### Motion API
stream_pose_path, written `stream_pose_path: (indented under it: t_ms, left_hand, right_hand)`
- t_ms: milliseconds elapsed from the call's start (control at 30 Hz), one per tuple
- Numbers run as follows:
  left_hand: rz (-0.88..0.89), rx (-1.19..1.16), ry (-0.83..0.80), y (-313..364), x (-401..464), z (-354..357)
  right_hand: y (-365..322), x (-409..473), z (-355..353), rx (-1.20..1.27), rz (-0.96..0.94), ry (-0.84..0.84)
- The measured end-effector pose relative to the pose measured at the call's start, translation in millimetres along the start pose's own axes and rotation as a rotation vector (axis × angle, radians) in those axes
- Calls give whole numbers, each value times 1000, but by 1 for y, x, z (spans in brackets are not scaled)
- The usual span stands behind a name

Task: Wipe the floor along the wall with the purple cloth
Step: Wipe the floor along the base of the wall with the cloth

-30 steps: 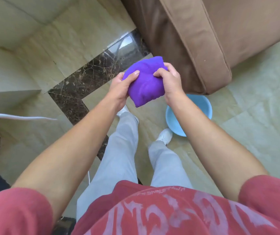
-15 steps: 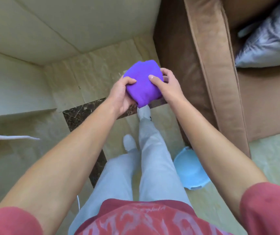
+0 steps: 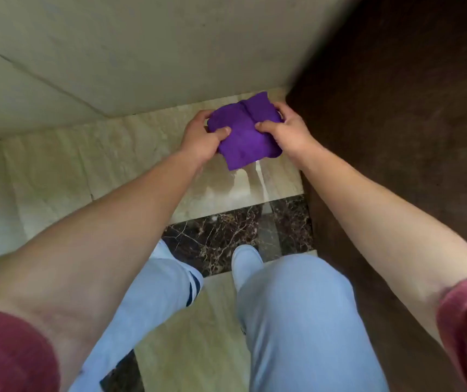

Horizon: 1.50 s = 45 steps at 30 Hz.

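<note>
Holding the folded purple microfibre cloth (image 3: 245, 134) in both hands right now, down low near the corner where the pale beige wall (image 3: 141, 52) meets the dark brown sofa side (image 3: 396, 137). The left hand (image 3: 202, 137) has its fingers (image 3: 222, 131) curled shut on the cloth's left edge, thumb on top, and the right hand (image 3: 288, 131) is doing the same on the right edge, so the cloth sits pinched between the two sets of fingers. Can't tell for sure if the underside is touching the floor yet; it looks just above or barely on the cream marble floor tile (image 3: 130, 154).

Progress-wise I'd say the actual wiping hasn't really started. The cloth is folded up and brought to the starting corner, and that's about it. There's a shiny patch on the tile just on the near side of the fingers, but that could be wet or just reflection, hard to call. The whole strip of floor stretching away to the left of the fingers along the wall looks like it's left to do, and the dark veined marble border strip (image 3: 221, 233) by the feet isn't part of it.
</note>
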<state>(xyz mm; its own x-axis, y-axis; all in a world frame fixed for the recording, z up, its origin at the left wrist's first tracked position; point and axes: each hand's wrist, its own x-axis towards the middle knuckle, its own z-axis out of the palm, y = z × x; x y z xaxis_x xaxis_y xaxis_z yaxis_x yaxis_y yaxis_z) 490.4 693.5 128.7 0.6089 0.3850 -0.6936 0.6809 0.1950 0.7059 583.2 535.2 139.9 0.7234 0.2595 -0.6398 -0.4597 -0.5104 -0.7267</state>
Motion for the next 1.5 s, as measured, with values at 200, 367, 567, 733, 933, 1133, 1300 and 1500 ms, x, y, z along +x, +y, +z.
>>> stream_pose_path:
  t_ms: [200, 367, 567, 733, 933, 1133, 1300, 1500]
  left_hand:
    - [33, -14, 0, -84, 132, 21]
    - [161, 214, 225, -117, 172, 4]
    - [153, 1088, 253, -175, 126, -85]
    - [-81, 1140, 106, -224, 79, -133]
    - [-162, 995, 303, -240, 59, -151]
    - [-214, 985, 232, -268, 55, -178]
    - [-240, 980, 185, -267, 61, -176]
    - [-213, 1013, 98, -273, 50, -215]
  right_hand:
    - [79, 120, 25, -136, -46, 86]
    - [114, 155, 48, -316, -141, 259]
    - [100, 135, 73, -1175, -472, 109]
    - [113, 160, 43, -1346, -402, 29]
    - [96, 189, 11, -1327, -182, 100]
    - [86, 189, 113, -1162, -10, 190]
    - [85, 147, 244, -1268, -334, -4]
    - [55, 133, 322, -1433, -549, -341]
